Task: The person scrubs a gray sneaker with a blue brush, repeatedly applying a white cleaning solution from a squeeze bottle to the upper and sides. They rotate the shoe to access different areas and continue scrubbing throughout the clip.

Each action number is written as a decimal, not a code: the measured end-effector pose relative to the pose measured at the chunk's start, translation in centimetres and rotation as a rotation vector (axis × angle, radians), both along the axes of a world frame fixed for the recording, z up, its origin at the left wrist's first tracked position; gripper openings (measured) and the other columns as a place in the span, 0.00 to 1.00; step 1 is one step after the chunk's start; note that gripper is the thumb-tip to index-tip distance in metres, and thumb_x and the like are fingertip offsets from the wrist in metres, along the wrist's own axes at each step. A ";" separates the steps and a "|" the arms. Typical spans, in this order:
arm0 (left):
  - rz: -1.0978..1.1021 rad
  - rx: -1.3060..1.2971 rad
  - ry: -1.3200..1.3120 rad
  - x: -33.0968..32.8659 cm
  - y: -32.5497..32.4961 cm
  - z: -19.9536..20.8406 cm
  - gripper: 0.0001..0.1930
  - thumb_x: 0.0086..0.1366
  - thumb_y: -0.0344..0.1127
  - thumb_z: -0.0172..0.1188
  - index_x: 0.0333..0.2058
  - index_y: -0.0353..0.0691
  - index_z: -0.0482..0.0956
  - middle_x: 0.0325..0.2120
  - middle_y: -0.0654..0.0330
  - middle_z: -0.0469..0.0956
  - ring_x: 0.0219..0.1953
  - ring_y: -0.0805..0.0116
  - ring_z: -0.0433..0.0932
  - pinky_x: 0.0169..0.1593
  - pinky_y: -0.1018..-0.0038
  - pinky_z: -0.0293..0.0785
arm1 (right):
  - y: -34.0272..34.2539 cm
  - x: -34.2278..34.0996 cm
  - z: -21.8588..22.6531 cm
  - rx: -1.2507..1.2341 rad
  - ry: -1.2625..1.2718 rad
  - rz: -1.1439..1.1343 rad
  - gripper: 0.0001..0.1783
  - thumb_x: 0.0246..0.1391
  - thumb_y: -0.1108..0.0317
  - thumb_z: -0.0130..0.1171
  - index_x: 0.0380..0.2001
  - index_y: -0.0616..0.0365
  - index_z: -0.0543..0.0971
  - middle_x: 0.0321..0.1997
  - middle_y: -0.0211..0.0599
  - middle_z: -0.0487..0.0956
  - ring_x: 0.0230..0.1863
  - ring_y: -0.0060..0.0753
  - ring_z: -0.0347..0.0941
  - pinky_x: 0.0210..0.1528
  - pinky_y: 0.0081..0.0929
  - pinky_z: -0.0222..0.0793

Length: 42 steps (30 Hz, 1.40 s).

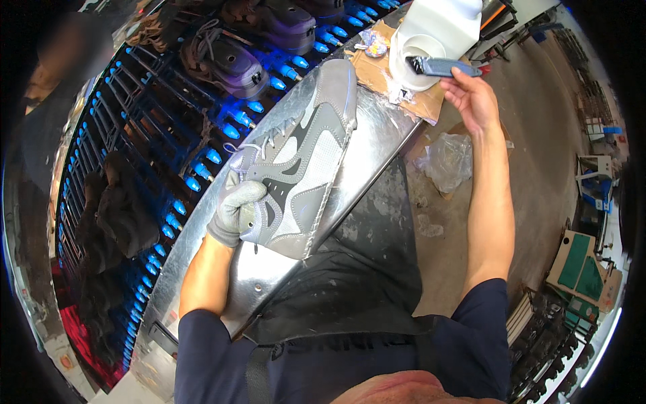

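My left hand, in a grey glove, is closed round the heel collar of a grey shoe upper with laces. The upper lies on its side, its toe pointing away from me, above a shiny metal ledge. Out at the far right, my bare right hand pinches the handle of a brush between thumb and fingers. Its dark bristles are at the mouth of a white cup-like opening on a white plastic jug. Whether the bristles touch anything inside I cannot tell.
A curved conveyor of rods with blue tips runs along the left, carrying dark shoes. Stained cardboard lies under the jug. A clear plastic bag is beyond the ledge's right edge. Another person is at the far left.
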<state>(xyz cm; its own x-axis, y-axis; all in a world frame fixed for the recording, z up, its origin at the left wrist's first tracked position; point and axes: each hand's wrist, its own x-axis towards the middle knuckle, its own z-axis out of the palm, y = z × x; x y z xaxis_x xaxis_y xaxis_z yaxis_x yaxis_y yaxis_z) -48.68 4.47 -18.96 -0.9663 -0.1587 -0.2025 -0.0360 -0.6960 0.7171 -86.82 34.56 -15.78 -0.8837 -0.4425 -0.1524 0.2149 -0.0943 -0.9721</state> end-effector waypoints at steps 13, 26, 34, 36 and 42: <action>-0.023 0.063 -0.029 0.0 -0.4 -0.3 0.57 0.38 0.31 0.70 0.73 0.28 0.59 0.69 0.43 0.69 0.69 0.49 0.72 0.74 0.58 0.67 | -0.5 12.3 -1.5 -0.593 -0.081 0.161 0.14 0.70 0.68 0.58 0.51 0.69 0.80 0.45 0.48 0.86 0.41 0.35 0.85 0.35 0.26 0.85; -0.042 -0.061 -0.056 -0.5 -0.6 -0.4 0.60 0.31 0.34 0.73 0.70 0.23 0.63 0.68 0.42 0.71 0.68 0.51 0.74 0.73 0.61 0.68 | -1.0 12.9 -0.9 -0.384 0.205 0.083 0.13 0.69 0.70 0.59 0.48 0.70 0.82 0.44 0.50 0.86 0.39 0.34 0.84 0.36 0.26 0.84; -0.031 -0.105 -0.027 -1.3 -0.6 -0.4 0.61 0.29 0.37 0.73 0.68 0.22 0.64 0.68 0.42 0.71 0.69 0.51 0.72 0.74 0.62 0.65 | -0.2 15.5 1.3 -0.338 0.370 0.096 0.12 0.64 0.75 0.61 0.45 0.75 0.82 0.45 0.54 0.82 0.38 0.38 0.84 0.36 0.28 0.84; -0.027 -0.095 -0.031 -1.3 -0.5 -0.2 0.60 0.30 0.37 0.73 0.69 0.22 0.64 0.68 0.42 0.71 0.69 0.51 0.73 0.74 0.62 0.65 | -0.2 16.3 2.2 -0.304 0.480 0.101 0.11 0.61 0.76 0.64 0.44 0.74 0.82 0.43 0.52 0.82 0.36 0.35 0.82 0.37 0.28 0.82; -0.005 -0.060 -0.043 -1.2 -0.3 -0.1 0.59 0.32 0.37 0.73 0.69 0.22 0.64 0.68 0.42 0.71 0.68 0.51 0.73 0.74 0.61 0.66 | 0.5 18.1 3.6 -0.179 0.789 0.148 0.11 0.55 0.80 0.70 0.42 0.70 0.83 0.40 0.49 0.85 0.36 0.35 0.82 0.39 0.27 0.78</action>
<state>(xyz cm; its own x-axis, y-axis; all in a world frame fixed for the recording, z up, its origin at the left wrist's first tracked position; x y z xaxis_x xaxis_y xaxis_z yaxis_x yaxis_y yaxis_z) -49.89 4.18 -19.07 -0.9577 -0.1665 -0.2346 -0.0716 -0.6519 0.7549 -68.69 35.03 -12.16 -0.6324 -0.5212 0.5731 -0.5029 -0.2865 -0.8155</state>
